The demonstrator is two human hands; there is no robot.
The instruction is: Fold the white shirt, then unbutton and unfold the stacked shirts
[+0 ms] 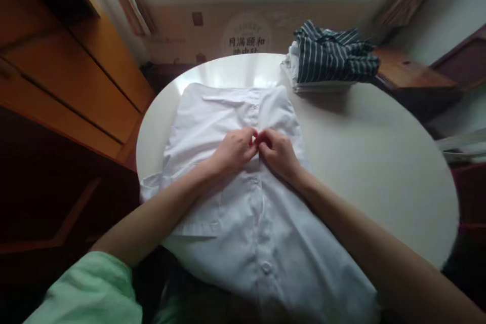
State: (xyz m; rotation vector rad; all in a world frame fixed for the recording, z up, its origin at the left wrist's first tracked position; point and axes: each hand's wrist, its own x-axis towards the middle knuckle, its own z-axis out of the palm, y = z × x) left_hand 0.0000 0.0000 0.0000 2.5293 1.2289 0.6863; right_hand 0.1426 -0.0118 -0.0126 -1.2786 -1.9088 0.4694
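A white button-front garment (212,121), like a shirt or coat, lies spread on the round white table, its lower part hanging over the near edge. My left hand (237,149) pinches the front opening from the left. From the right, my right hand (279,154) pinches the same strip, and the fingertips of both hands meet there. Whatever button is between them is hidden by the fingers. Below the hands, a button (266,267) shows on the front strip. A pocket-like flap lies left of the strip.
Folded clothes stand stacked at the table's back right, a dark striped garment (334,55) on top of white ones (322,87). The white table (379,162) extends to the right. Wooden cabinets (68,76) stand at left, and a wooden desk (417,71) is at back right.
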